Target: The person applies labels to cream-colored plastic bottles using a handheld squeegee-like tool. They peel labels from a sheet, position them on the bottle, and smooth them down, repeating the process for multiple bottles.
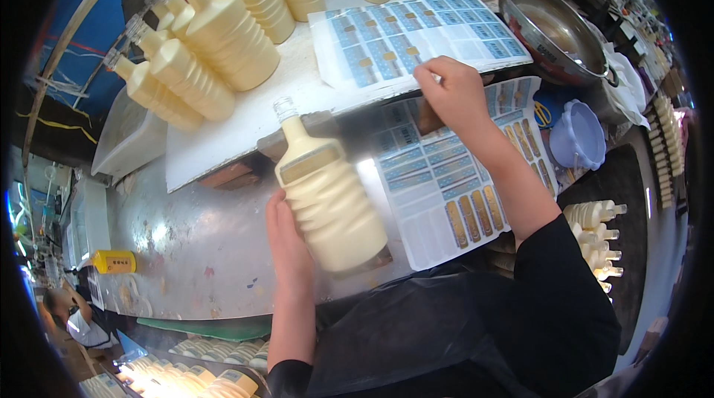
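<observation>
A cream-coloured ribbed bottle with a clear threaded neck leans over the metal table. My left hand is closed against its lower left side and holds it; part of that hand is hidden behind the bottle. A gold-brown label strip lies across the bottle's shoulder. My right hand has its fingers pinched together at the lower edge of a blue-and-white label sheet. Whatever is in the pinch, if anything, cannot be made out. Below my right forearm lies another label sheet with blue and gold strips.
Several similar cream bottles stand on the white board at far left. A large metal pan and a lavender bucket are on the right. A yellow bottle lies at left. More bottles lie at lower right.
</observation>
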Motion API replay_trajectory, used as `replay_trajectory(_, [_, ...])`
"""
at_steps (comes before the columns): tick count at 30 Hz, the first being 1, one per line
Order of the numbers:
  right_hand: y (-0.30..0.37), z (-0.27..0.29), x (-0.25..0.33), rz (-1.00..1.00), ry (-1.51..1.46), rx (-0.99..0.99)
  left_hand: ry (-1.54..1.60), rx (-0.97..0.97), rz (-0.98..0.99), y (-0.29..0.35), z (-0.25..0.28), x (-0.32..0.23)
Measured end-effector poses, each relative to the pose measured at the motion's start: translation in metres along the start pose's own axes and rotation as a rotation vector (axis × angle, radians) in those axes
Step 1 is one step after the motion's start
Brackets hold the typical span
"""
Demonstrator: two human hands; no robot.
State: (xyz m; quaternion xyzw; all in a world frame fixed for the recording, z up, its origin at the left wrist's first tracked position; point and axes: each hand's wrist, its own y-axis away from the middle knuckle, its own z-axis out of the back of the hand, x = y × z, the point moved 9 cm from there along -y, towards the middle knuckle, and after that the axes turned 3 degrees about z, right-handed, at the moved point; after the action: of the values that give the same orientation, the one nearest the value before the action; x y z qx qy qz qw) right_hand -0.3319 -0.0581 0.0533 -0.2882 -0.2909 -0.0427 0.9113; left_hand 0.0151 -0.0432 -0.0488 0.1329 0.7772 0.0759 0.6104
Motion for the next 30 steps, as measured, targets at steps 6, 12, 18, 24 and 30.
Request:
replay_trajectory(6, [0.002,-0.024,0.016,0.254,0.416,0.232,-0.344,-0.036,-0.202,0.049,-0.003,0.006])
replay_trajectory(12, [0.030,-0.005,0.000,0.498,0.540,0.080,-0.426,-0.036,-0.227,0.068,-0.001,0.006])
replay_trajectory(18, [0.021,0.012,0.001,0.197,0.173,0.156,-0.501,-0.040,-0.289,0.080,0.010,0.009])
replay_trajectory(24, [0.083,0.001,0.151,0.617,-0.173,0.335,-0.491,0.035,-0.278,0.076,0.012,0.012])
replay_trajectory(30, [0.165,-0.010,0.199,1.150,0.093,0.528,-0.238,0.240,-0.213,0.078,-0.001,0.004])
